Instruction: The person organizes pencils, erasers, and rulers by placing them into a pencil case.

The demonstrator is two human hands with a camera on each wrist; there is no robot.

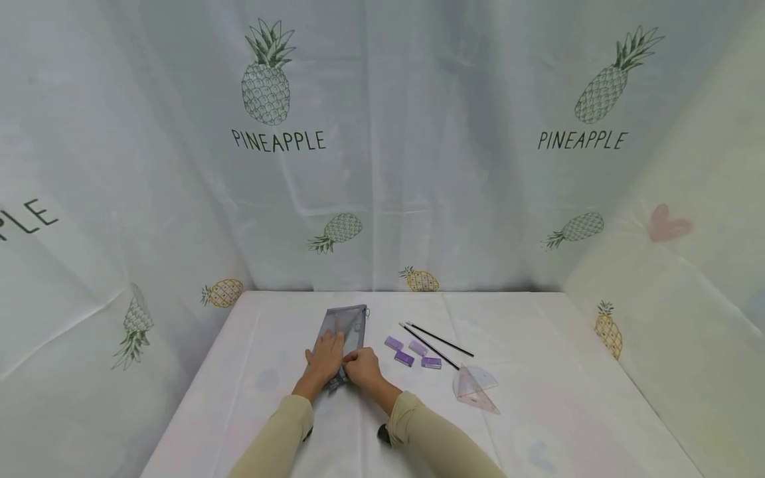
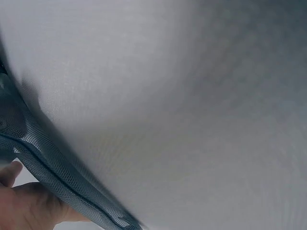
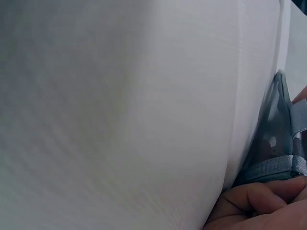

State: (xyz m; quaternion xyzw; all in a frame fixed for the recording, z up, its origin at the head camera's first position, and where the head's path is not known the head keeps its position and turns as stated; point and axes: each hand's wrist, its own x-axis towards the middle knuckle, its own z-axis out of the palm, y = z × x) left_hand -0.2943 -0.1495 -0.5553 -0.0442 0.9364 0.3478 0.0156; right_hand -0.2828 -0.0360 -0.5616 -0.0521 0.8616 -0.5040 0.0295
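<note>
A grey see-through mesh pouch (image 1: 355, 340) lies lengthwise on the table, left of centre. My left hand (image 1: 325, 355) rests on top of it with fingers extended toward its far end. At the pouch's near right edge, my right hand (image 1: 362, 367) has curled fingers and pinches the edge; whether a zipper pull is between them is hidden. In the right wrist view, the curled fingers (image 3: 256, 199) touch the pouch's banded border (image 3: 268, 167). The left wrist view catches the mesh edge (image 2: 62, 172) with part of a hand (image 2: 33, 206) beside it.
Right of the pouch lie several purple erasers (image 1: 404, 358) and two thin black pencils (image 1: 442, 339). Farther right, a clear set square (image 1: 476, 396) overlaps a clear protractor (image 1: 483, 378). A pineapple-print curtain (image 1: 448, 199) hangs behind the white-covered table (image 1: 538, 372).
</note>
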